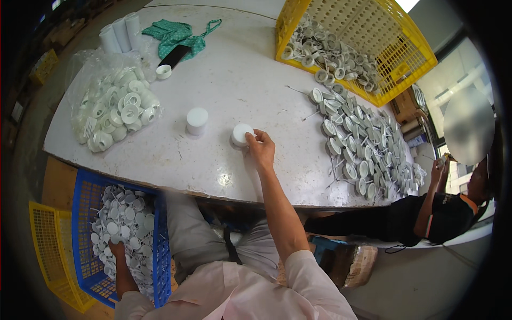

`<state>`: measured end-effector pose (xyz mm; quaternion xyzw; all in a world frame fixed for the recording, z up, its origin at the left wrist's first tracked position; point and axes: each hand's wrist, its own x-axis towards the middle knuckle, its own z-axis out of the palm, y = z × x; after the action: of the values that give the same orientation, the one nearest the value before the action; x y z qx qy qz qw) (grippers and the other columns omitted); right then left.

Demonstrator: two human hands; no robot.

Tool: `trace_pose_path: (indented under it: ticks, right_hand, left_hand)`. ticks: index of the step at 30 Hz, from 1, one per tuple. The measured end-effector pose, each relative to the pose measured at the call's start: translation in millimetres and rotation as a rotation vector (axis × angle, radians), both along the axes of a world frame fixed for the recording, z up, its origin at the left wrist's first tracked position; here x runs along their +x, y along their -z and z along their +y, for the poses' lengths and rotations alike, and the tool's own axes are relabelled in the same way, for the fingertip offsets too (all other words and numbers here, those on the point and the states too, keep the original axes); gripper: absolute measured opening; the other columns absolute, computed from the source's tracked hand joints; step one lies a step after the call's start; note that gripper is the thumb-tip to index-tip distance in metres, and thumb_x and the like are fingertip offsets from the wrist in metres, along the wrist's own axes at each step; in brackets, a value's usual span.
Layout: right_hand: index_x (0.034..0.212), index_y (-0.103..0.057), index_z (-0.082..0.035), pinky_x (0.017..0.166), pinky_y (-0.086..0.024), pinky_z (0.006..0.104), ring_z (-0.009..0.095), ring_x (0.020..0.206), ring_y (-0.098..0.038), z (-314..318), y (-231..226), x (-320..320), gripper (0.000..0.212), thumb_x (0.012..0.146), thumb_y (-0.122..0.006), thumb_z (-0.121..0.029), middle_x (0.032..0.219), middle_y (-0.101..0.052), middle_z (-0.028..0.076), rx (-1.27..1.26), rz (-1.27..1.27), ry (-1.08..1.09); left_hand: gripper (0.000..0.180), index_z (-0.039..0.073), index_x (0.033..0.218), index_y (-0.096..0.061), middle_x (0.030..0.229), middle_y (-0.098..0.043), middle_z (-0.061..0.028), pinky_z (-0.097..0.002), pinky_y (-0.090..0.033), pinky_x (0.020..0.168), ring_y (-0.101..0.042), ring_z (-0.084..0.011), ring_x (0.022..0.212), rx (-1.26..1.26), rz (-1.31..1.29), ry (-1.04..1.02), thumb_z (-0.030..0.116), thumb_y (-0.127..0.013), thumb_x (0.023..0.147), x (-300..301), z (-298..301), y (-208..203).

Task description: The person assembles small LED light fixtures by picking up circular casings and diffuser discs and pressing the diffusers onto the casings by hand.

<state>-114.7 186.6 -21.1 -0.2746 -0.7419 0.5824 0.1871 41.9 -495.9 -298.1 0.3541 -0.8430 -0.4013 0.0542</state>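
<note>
My right hand (262, 150) is closed on a short white round cylinder (242, 133) standing on the table, its thumb and fingers at the cylinder's right side. A second white cylinder (197, 120) stands upright a little to the left, apart from it. My left hand (117, 249) reaches down into a blue crate (80, 224) beside my leg. Several white round discs with thin wires (129, 213) fill that crate. The left hand's fingers are small and partly hidden among the discs, so I cannot make out what they hold.
White ring caps fill a clear bag (114, 109) at the left. Disc parts with wires (362, 146) spread over the right side, below a tipped yellow crate (405, 88) of ring-shaped parts. A phone (175, 55), green cloth (184, 38) and loose ring (164, 71) lie behind. Another person (442, 216) works at right.
</note>
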Motion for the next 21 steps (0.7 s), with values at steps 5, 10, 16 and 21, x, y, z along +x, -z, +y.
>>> trace_pose_path:
  ticks: [5, 10, 16, 21]
  right_hand:
    - [0.108, -0.063, 0.003, 0.056, -0.047, 0.0250, 0.010, 0.062, -0.056, 1, 1, 0, 0.033, 0.082, -0.070, -0.017, 0.075, -0.059, 0.003, -0.280, 0.142, 0.049]
    - [0.102, -0.060, 0.000, 0.050, -0.044, 0.0232, 0.008, 0.056, -0.051, 7, -3, 5, 0.022, 0.085, -0.067, -0.012, 0.072, -0.055, 0.002, -0.507, 0.198, 0.117]
    - [0.090, -0.056, -0.005, 0.051, -0.045, 0.0226, 0.009, 0.057, -0.052, 5, -1, 11, 0.014, 0.089, -0.064, -0.017, 0.071, -0.056, 0.003, -0.714, 0.220, 0.113]
    - [0.094, -0.054, -0.004, 0.055, -0.045, 0.0217, 0.009, 0.060, -0.055, 2, -11, 48, 0.017, 0.089, -0.064, -0.017, 0.076, -0.058, 0.004, -0.635, 0.247, 0.123]
  left_hand:
    - [0.061, -0.004, 0.127, -0.046, 0.120, -0.056, -0.0266, -0.0455, -0.045, 0.094, -0.056, -0.0430, 0.110, -0.402, -0.211, -0.008, 0.006, -0.060, 0.069, 14, -57, 6]
    - [0.063, -0.005, 0.130, -0.044, 0.124, -0.054, -0.0282, -0.0441, -0.043, 0.097, -0.054, -0.0428, 0.113, -0.424, -0.273, -0.004, 0.005, -0.060, 0.070, -2, -34, -2]
    - [0.040, -0.005, 0.113, -0.058, 0.106, -0.065, -0.0200, -0.0379, -0.046, 0.090, -0.062, -0.0332, 0.101, -0.186, 0.094, 0.481, 0.000, -0.060, 0.073, -17, 78, 3]
    - [0.019, -0.003, 0.103, -0.064, 0.097, -0.067, -0.0094, -0.0274, -0.050, 0.080, -0.065, -0.0175, 0.087, 0.358, 0.259, 0.594, -0.005, -0.054, 0.087, -22, 226, -75]
